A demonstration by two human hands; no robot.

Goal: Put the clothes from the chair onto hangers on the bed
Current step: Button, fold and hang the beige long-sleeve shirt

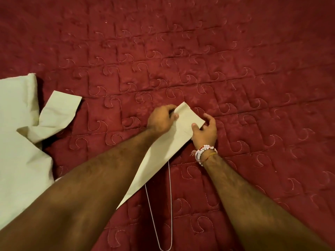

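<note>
Head-worn view, steeply down, close over bed point(235, 51)

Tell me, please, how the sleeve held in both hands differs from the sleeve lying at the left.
The held sleeve lies straight over a wire hanger; the left sleeve is bent. The left hand and right hand grip the held sleeve's end; nothing touches the left sleeve. Both are pale cloth on the red bedspread.

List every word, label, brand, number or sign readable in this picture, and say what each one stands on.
None: no text can be read anywhere in this view.
red bedspread: only stitched curl patterns, no letters.
pale garment, held by the left hand and the right hand: plain, no label showing.
wire hanger and beaded bracelet: no markings visible.
</note>
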